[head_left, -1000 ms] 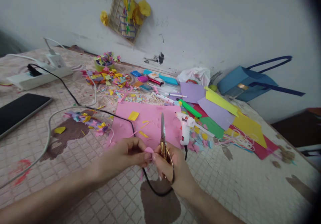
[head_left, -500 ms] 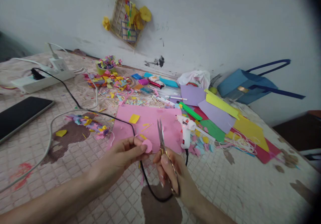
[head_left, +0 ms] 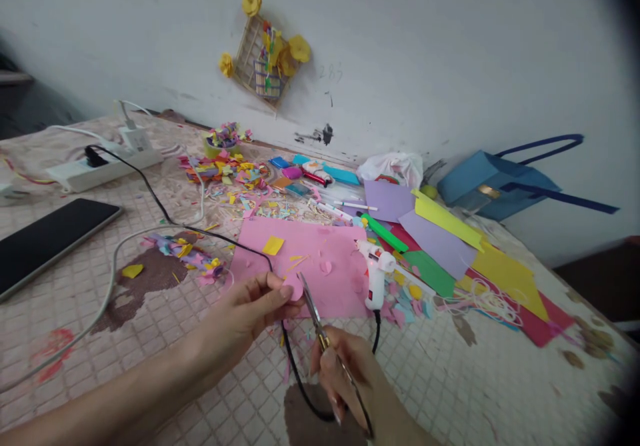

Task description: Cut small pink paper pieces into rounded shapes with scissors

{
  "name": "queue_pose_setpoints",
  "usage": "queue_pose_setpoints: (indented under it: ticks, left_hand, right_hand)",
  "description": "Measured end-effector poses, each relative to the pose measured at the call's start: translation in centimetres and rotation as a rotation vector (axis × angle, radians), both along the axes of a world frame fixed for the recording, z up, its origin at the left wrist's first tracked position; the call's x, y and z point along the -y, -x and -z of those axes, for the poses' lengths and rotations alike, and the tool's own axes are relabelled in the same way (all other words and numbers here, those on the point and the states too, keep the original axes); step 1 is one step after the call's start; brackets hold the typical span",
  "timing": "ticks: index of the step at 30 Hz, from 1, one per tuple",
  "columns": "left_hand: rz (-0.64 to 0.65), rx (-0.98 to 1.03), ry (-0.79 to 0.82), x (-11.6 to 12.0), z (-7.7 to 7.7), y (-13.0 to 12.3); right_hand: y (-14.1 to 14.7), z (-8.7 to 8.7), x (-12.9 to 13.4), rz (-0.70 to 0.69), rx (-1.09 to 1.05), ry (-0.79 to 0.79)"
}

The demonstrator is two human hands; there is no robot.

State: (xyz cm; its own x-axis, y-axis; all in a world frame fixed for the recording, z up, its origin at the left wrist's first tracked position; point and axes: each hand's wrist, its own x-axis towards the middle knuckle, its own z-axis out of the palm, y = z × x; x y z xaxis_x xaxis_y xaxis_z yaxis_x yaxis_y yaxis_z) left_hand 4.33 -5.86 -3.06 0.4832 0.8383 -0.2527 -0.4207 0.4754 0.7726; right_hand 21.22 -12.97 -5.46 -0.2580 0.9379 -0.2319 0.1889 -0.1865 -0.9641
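Note:
Between the thumb and fingers of my left hand (head_left: 263, 303) is a small rounded pink paper piece (head_left: 294, 287). My right hand (head_left: 350, 373) grips a pair of scissors (head_left: 314, 309), whose blades point up and left, with the tips right at the edge of the pink piece. Behind both hands lies a pink sheet (head_left: 300, 236), with a yellow paper square (head_left: 273, 245) and small scraps on it. A white glue gun (head_left: 375, 274) rests at the sheet's right edge. My right palm partly hides the scissor handles.
A black cord (head_left: 155, 196) runs from the white power strip (head_left: 107, 166) past my left hand. A phone (head_left: 55, 239) lies at the left. Paper scraps (head_left: 230, 169) are heaped at the back; coloured sheets (head_left: 437, 246) and a blue bag (head_left: 493, 183) are on the right.
The scissors have tilted leftward, bringing their tips to the pink paper piece. My right hand has moved slightly down. The whole view has shifted a little.

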Motion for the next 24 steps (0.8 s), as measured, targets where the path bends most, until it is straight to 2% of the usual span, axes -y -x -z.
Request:
queue_pose_setpoints:
  ticks: [12,24]
  left_hand:
    - [-0.027,0.044,-0.022,0.46,0.82,-0.14]
    - [-0.047,0.017,-0.021,0.91,0.64,-0.22]
  right_hand:
    - [0.33,0.22,0.03,0.012,0.043,-0.048]
    - [0.95,0.66,0.04,0.047,-0.023,-0.07]
